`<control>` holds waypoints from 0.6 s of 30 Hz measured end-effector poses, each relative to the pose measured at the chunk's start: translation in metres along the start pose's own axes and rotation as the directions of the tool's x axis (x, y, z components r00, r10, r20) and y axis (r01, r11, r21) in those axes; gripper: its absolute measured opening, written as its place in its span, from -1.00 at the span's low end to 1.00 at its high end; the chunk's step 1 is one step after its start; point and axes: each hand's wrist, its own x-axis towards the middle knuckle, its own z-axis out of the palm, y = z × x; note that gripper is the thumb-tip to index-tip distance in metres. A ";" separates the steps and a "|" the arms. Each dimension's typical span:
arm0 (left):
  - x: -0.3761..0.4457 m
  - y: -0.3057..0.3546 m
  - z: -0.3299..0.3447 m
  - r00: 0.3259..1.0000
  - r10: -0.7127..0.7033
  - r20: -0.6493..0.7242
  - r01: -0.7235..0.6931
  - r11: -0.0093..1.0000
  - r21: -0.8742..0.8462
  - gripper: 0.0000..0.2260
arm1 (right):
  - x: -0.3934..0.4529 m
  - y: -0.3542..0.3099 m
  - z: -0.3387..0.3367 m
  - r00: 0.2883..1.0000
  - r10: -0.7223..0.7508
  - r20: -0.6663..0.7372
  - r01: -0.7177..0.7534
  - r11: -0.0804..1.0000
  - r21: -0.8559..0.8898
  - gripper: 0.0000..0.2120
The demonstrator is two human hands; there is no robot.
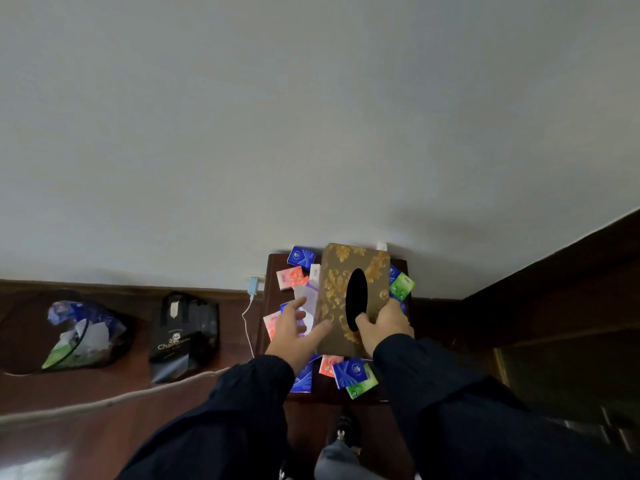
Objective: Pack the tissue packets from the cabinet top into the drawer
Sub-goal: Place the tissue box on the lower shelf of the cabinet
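Several small tissue packets in blue [301, 257], pink [290, 277] and green [401, 286] lie scattered on the dark wooden cabinet top [272, 268]. More packets [350, 373] lie near its front edge. A brown and gold tissue box [353, 299] with a black oval slot is held above them. My right hand [384, 325] grips the box at its near right end, thumb at the slot. My left hand [296, 332] is spread, its thumb touching the box's left side. The drawer is hidden below my arms.
A white wall rises behind the cabinet. On the brown floor to the left stand a black shopping bag [185, 336] and a dark bag of rubbish [83, 332]. A charger [252, 285] with a white cable hangs beside the cabinet. Dark wooden furniture [554, 306] flanks the right.
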 end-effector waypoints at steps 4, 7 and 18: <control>-0.022 0.016 -0.008 0.992 0.058 0.108 -0.044 0.991 -0.126 -0.08 | -0.036 -0.009 -0.021 0.990 -0.120 -0.076 0.124 0.991 0.044 -0.67; -0.036 0.023 -0.019 0.986 0.129 0.105 -0.105 0.972 -0.211 -0.07 | -0.064 -0.018 -0.025 0.970 -0.219 -0.107 0.227 0.971 0.069 -0.67; 0.011 -0.025 -0.032 0.964 0.267 0.019 -0.194 0.746 -0.637 -0.29 | -0.052 0.000 0.038 0.840 -0.541 -0.048 0.393 0.544 0.741 -0.41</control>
